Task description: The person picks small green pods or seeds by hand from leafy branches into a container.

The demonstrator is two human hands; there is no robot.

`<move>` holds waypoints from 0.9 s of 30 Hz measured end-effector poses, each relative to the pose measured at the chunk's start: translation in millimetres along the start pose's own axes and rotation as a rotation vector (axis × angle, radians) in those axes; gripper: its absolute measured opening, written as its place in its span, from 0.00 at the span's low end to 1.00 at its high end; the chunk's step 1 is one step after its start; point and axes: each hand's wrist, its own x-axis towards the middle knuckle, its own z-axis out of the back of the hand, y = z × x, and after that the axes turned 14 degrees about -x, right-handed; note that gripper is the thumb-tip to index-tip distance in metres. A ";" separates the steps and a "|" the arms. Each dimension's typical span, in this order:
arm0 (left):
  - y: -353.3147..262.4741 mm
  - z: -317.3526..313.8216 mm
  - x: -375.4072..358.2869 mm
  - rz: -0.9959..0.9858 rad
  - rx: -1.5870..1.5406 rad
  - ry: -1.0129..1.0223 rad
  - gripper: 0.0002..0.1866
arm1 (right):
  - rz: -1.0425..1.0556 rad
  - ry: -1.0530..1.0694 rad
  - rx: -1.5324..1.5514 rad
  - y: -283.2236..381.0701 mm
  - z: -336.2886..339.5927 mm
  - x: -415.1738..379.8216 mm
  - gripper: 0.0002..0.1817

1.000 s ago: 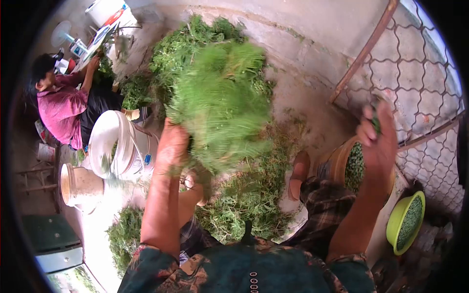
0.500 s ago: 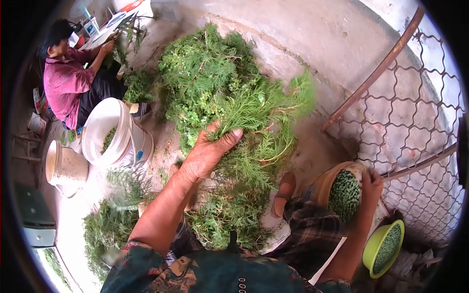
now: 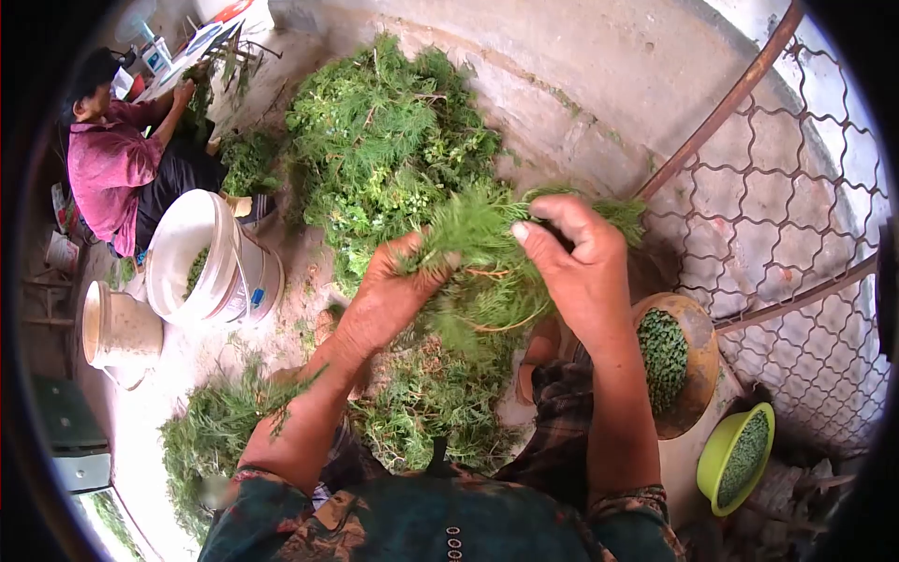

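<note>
My left hand [image 3: 398, 286] is closed around the base of a leafy evergreen sprig [image 3: 482, 239], held out over the floor in front of me. My right hand [image 3: 585, 267] is at the sprig's other side, thumb and fingers curled in at its foliage. Some fronds show beyond my right knuckles, and part of the sprig is smeared by motion. Whatever small thing lies between the right fingertips is hidden. Below my hands, cut greenery [image 3: 431, 403] lies between my feet. By my right leg stands a bucket [image 3: 707, 361] holding small green seed cones [image 3: 661, 361].
A large heap of evergreen branches [image 3: 384, 140] lies ahead. At left stand a white bucket [image 3: 267, 272] and a smaller pail [image 3: 126, 328]. Another person [image 3: 112, 169] sits at far left handling branches. A lime-green basin [image 3: 710, 468] and wire mesh [image 3: 787, 215] are at right.
My right hand has left the bucket's rim and come up to the sprig. The left hand still holds the sprig in about the same place. The view has shifted slightly.
</note>
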 end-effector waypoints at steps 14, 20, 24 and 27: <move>3.7 11.2 -2.1 0.084 0.017 -0.224 0.09 | 0.172 -0.179 -0.060 -3.4 -18.1 9.3 0.11; 7.2 14.1 -4.7 -0.280 0.350 -0.054 0.22 | 0.137 0.163 -0.350 0.1 -18.4 5.1 0.16; 10.6 14.7 -5.1 -0.274 0.377 -0.080 0.24 | 0.103 0.163 -0.276 -6.5 -20.3 8.1 0.13; 14.2 17.5 -3.3 -0.212 0.340 -0.092 0.20 | 0.151 0.134 -0.327 -8.9 -20.4 6.7 0.10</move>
